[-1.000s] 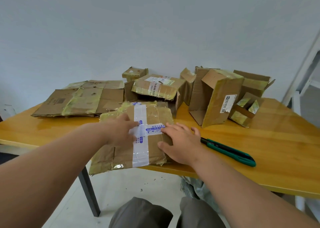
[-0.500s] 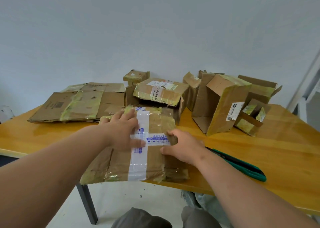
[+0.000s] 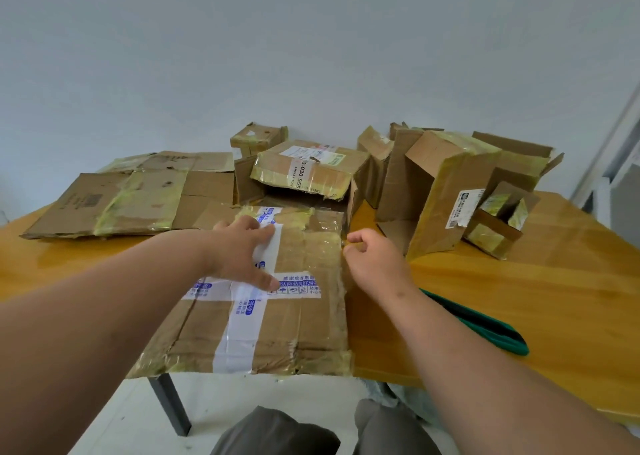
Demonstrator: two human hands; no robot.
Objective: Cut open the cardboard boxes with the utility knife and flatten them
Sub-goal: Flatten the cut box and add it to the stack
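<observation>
On the flattened box [image 3: 277,302], left hand [image 3: 242,257] presses with fingers spread; right hand [image 3: 375,264] pinches its edge.

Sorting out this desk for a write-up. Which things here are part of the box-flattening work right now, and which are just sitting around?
In the job:
- taped box at the table's near edge
- left hand flat on it
- right hand curled at its right edge
- green utility knife, lying unheld

Lying about:
- flattened cardboard
- opened boxes at the back
- wooden table
</observation>
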